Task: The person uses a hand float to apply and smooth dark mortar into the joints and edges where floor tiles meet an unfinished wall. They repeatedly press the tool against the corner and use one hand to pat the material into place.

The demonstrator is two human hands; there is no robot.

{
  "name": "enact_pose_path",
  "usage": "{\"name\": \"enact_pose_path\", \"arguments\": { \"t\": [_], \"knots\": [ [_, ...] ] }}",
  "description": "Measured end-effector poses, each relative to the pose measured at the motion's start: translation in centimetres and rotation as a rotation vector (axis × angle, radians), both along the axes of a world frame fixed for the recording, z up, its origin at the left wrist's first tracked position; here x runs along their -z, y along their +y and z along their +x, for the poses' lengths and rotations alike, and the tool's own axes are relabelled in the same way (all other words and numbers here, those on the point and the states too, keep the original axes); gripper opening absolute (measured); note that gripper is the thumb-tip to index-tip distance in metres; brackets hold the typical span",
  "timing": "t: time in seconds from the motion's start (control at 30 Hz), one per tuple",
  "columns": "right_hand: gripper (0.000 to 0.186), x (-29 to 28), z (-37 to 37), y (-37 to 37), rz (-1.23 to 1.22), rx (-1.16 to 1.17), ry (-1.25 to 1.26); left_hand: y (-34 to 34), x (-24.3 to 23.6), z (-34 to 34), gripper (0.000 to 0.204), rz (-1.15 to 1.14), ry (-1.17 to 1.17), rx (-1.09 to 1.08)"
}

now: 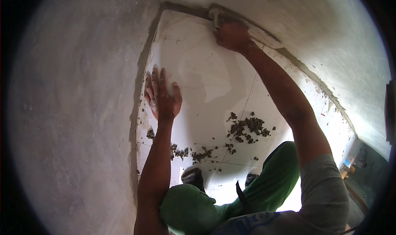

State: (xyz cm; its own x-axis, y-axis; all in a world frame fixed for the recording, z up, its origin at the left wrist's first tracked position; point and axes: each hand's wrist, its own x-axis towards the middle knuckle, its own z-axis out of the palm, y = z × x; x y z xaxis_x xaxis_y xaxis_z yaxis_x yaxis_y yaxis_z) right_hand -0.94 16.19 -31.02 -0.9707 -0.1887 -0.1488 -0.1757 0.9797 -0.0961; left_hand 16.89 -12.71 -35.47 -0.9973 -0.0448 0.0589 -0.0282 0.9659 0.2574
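Note:
My left hand [163, 94] lies with spread fingers on a large white tile [194, 57], close to its left edge, with pale residue on the fingers. My right hand [233, 36] grips a long, flat trowel [266, 36] at the top of the tile, where the blade lies along the dark mortar joint [307, 72] against the wall. The grip is mostly hidden by the fingers. Dark crumbs of mortar [249, 127] are scattered on the tiles below and right of my left hand.
Plastered walls border the tiles on the left [74, 103] and along the top and right [330, 33]. My green-clad legs [272, 177] and dark footwear [193, 177] are in the lower middle. Some small items [350, 165] and a wooden piece [354, 193] sit at the far lower right.

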Motion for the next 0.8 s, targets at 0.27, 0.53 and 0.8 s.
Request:
{"name": "enact_pose_path", "arguments": {
  "t": [0.27, 0.53, 0.8],
  "knots": [
    [0.046, 0.9, 11.9, 19.3, -0.028, -0.198, 0.525, 0.8, -0.3, -0.1, 0.065, -0.038, -0.014, 0.020],
    [0.047, 0.6, 4.3, 1.8, -0.064, -0.122, -0.008, 0.3, 0.9, 0.4, 0.064, -0.084, 0.065, 0.030],
    [0.039, 1.1, 0.2, 1.4, -0.264, 0.015, 0.135, 1.6, 0.5, 0.2, 0.066, -0.155, -0.041, 0.017]
  ]
}}
